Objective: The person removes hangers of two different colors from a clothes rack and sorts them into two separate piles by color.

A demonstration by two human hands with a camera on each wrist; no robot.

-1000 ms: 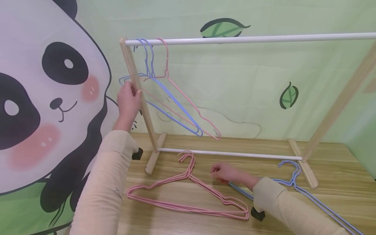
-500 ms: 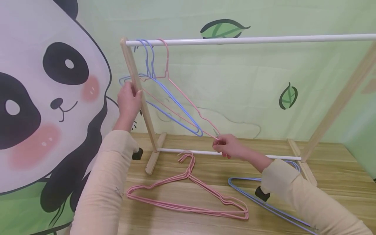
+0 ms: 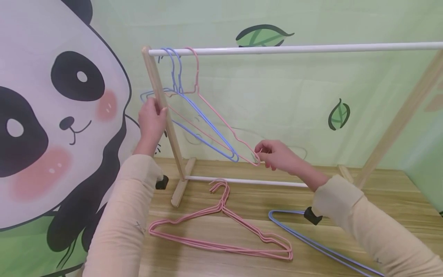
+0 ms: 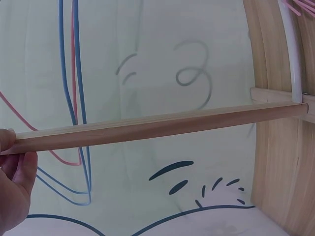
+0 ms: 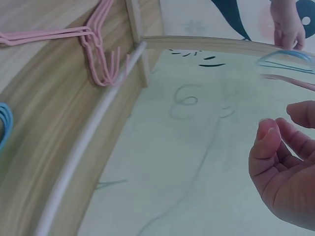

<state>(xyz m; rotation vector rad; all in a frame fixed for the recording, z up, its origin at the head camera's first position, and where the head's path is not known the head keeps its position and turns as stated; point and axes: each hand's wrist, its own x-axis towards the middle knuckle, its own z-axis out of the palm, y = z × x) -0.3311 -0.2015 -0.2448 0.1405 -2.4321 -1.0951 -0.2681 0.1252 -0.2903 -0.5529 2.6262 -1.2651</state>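
Observation:
My left hand [image 3: 152, 117] grips the left wooden post [image 3: 174, 144] of a hanger rack; in the left wrist view its fingertips and thumb are on opposite sides of the post [image 4: 162, 126]. A pink hanger [image 3: 197, 73] hangs from the white top bar [image 3: 277, 49], with two blue hangers [image 3: 180, 73] to its left. My right hand [image 3: 281, 157] is at the pink hanger's right end, overlapping it in the head view. Its fingers are loosely bent in the right wrist view, thumb apart from them, and the pink hanger's end [image 5: 288, 80] shows beyond them, ungripped.
Several pink hangers [image 3: 221, 246] lie stacked on the wooden tabletop [image 3: 194, 265]. Blue hangers [image 3: 322, 248] lie at the right, partly behind my right sleeve. A white lower bar [image 3: 249, 181] joins the rack's feet. A panda-printed backdrop [image 3: 214, 27] stands behind.
My right hand has risen from above the table's blue hangers to the hanging pink hanger's lower right end, then slightly higher. The left hand stays on the post.

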